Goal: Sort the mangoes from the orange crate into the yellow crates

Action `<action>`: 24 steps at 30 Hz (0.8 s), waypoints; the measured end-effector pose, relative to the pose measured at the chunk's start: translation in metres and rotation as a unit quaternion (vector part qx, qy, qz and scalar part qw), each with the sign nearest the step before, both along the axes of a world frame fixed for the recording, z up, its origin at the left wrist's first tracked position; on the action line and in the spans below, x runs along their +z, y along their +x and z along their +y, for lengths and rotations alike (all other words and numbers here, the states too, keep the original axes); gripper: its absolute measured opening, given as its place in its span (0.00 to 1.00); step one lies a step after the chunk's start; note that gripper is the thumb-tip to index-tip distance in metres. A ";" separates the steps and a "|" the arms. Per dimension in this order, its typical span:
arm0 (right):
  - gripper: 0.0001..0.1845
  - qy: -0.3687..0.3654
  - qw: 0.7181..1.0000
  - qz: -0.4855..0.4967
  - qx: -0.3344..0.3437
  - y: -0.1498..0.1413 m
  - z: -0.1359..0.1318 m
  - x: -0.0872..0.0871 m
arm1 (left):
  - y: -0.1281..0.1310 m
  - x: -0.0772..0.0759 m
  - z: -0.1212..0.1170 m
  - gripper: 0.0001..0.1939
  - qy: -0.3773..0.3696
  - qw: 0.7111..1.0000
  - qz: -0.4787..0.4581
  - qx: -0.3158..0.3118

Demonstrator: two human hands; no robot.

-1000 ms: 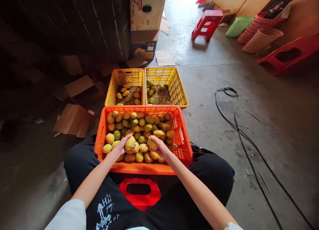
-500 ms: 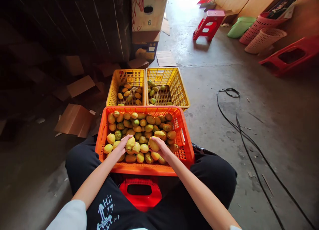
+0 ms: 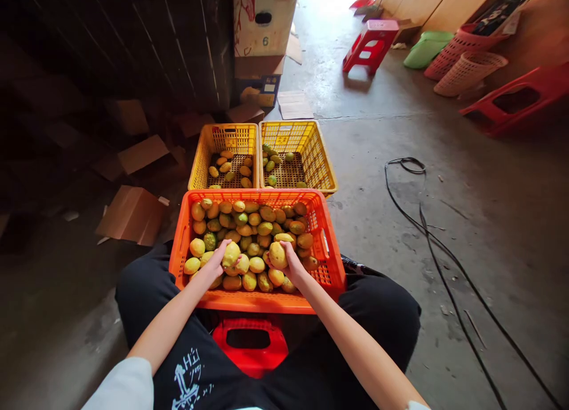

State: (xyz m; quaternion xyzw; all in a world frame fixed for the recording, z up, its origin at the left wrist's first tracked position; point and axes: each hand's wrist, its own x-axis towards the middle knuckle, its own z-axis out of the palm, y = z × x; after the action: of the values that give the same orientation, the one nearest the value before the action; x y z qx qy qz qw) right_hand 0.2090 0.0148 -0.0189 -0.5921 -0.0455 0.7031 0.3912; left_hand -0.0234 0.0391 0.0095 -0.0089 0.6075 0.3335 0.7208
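An orange plastic crate (image 3: 331,250) full of oval yellow, orange and green fruit, lemon-like in shape, is between my knees. In my left hand (image 3: 217,260) is a yellow lemon-like fruit (image 3: 230,255), held just over the front half of the pile. My right hand (image 3: 293,265) grips a rounder yellow fruit (image 3: 278,255) with its fingers and thumb wrapped about the side. Both hands are closed, and some fingers are hidden behind the fruit. Loose fruit (image 3: 256,264) lies between them in the crate.
Beyond the orange crate stand two yellow crates (image 3: 331,173), each with several fruits. A red stool (image 3: 251,354) is under the near side. Cardboard (image 3: 131,214) litters the left floor; a black cable (image 3: 438,244) runs along the right. Another red stool (image 3: 371,45) stands farther off.
My right hand has turned the fruit it holds, lifting it slightly so a rounder face shows. The left hand stays almost in place, its fruit tilted a little.
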 end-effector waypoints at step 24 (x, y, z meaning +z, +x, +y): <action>0.21 0.091 0.988 -0.090 0.083 -0.002 -0.010 -0.002 | 0.000 -0.002 -0.008 0.12 0.084 0.992 0.057 -0.075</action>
State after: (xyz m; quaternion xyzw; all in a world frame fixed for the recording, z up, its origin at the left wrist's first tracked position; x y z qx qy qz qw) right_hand 0.2068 0.0053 -0.0205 -0.6093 -0.1936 0.6696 0.3781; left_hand -0.0234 0.0307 0.0076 0.1162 0.6162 0.3279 0.7066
